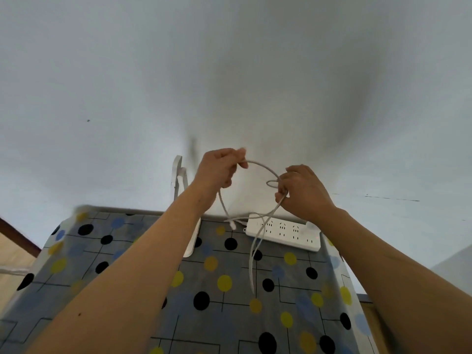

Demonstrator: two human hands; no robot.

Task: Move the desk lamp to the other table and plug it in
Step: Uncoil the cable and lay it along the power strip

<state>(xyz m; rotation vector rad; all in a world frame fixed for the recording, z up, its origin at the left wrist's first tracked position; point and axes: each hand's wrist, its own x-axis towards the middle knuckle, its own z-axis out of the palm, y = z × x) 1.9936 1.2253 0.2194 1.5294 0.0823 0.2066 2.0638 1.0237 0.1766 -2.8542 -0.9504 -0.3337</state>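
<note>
A white desk lamp [178, 175] stands at the far edge of the table, its base [192, 238] partly hidden behind my left forearm. Its white cable [260, 166] arcs in the air between my hands. My left hand [219, 169] pinches one end of the arc, raised above the table. My right hand [301, 190] grips a small loop of the same cable. Loose cable strands [252, 261] hang down from my right hand onto the cloth. A white power strip [288, 232] lies flat by the wall, below my right hand.
The table [219, 302] wears a grey cloth with black, yellow and blue dots. A plain white wall [229, 85] rises right behind it. A brown wooden edge [18, 236] shows at the left, and a pale wooden piece [370, 315] at the lower right.
</note>
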